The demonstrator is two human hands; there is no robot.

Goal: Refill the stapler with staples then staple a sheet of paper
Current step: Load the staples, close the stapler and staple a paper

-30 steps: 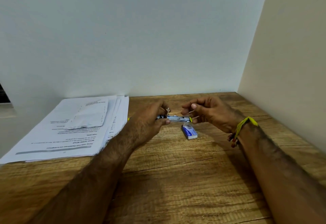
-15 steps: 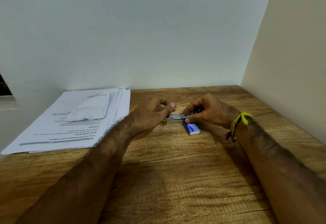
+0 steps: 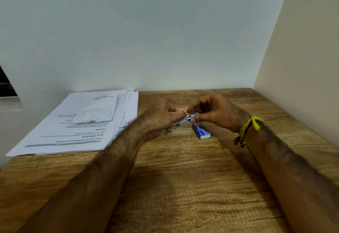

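Observation:
A small metal stapler [image 3: 185,119] with a yellow tip is held just above the wooden table between both hands. My left hand [image 3: 159,117] grips its left end, thumb stretched along the top. My right hand [image 3: 212,112] pinches its right end between thumb and fingers. Most of the stapler is hidden by the fingers. A small blue and white staple box [image 3: 201,131] lies on the table just below my right hand. A stack of printed paper sheets [image 3: 77,128] lies at the left, with a smaller folded sheet [image 3: 96,111] on top.
The wooden table [image 3: 183,177] stands in a corner, with a white wall behind and a beige wall [image 3: 302,58] close on the right. A yellow thread band [image 3: 249,126] is tied round my right wrist.
The stapler has tilted, its right end now higher. My left thumb has slid further right along its top. Both hands stay closed round it.

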